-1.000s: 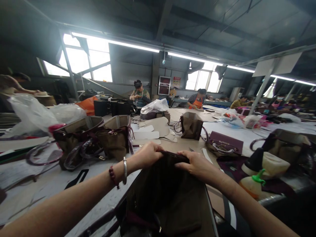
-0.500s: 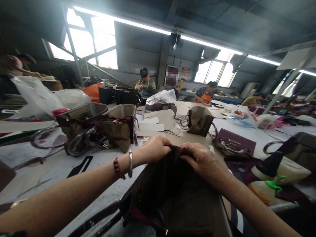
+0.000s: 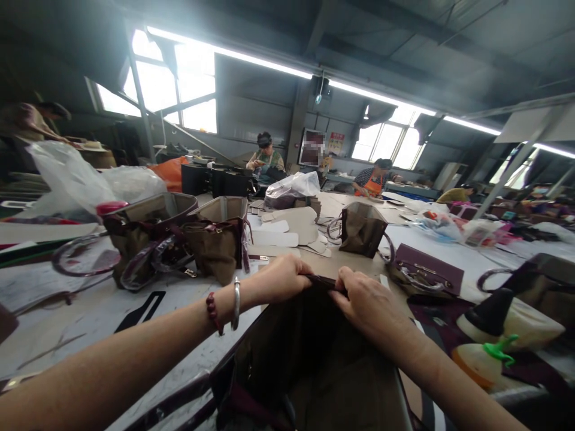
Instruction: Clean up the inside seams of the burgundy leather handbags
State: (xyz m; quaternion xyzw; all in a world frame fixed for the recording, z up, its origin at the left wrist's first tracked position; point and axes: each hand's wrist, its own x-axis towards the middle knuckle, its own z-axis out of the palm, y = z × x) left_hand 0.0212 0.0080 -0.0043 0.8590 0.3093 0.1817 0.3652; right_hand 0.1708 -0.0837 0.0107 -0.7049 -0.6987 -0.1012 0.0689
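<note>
A dark olive-brown handbag (image 3: 341, 365) stands mouth up right in front of me, its inside in shadow. My left hand (image 3: 287, 278) pinches the bag's far top edge, thumb and fingers closed on it. A short way to the right, my right hand (image 3: 359, 296) grips the same edge with bent fingers. Between the hands the rim runs as a narrow dark strip. Purple trim and dark handles in clear wrap show at the bag's lower left. A black flat strip with a slot (image 3: 140, 311) lies on the table left of my forearm.
Two similar bags, one olive bag (image 3: 213, 245) among them, stand at left; another bag (image 3: 363, 230) stands beyond my hands. At right are a purple bag (image 3: 426, 269) and a glue bottle with a green tip (image 3: 480, 359). Pale cut pieces (image 3: 291, 224) lie ahead. Several people work farther back.
Both hands keep their hold on the bag's edge, and the right hand's fingers are bent more over it. The hands sit slightly lower in view, as does the scene behind.
</note>
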